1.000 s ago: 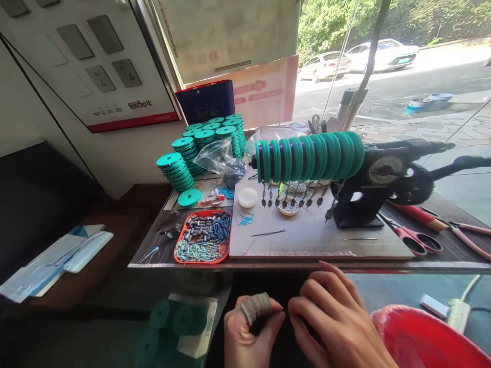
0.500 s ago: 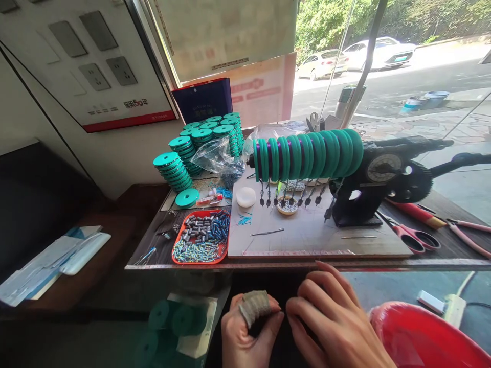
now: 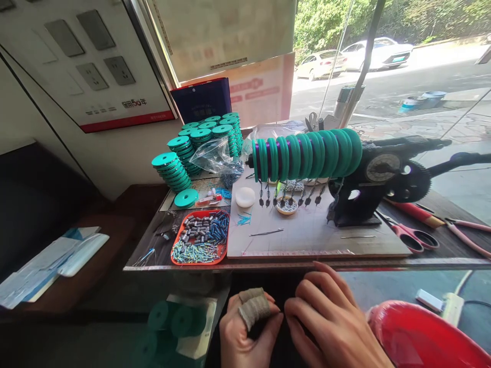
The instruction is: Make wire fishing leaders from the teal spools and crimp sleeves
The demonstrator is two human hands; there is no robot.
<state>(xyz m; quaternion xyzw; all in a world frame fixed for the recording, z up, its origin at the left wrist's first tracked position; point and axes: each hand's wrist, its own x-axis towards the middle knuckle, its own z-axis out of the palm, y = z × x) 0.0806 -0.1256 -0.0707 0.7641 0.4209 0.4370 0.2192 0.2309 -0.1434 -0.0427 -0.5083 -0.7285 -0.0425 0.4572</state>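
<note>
Below the table's front edge, my left hand (image 3: 249,327) is closed in a pinch, thumb against the index finger, with grey-beige tape (image 3: 253,306) around its fingers. Whatever sits in the pinch, if anything, is too small to make out. Close beside it, my right hand (image 3: 332,317) has its fingers curled and pressed together, thumb and index tip near the left fingertips; their grip is hidden. Above both hands stands a black hand-cranked winder (image 3: 364,189) carrying a row of green spools (image 3: 307,156). Small dark weights or clips (image 3: 291,201) dangle on lines beneath the spools.
An orange tray (image 3: 172,254) of sinkers and small parts sits left of the board (image 3: 303,240). Stacked green spools (image 3: 174,171) stand behind. Scissors (image 3: 416,238) and pliers (image 3: 470,235) lie right. A red basin (image 3: 425,337) is by my right hand.
The view has shifted very slightly. Both hands keep nearly the same pose and place; nothing else has visibly moved.
</note>
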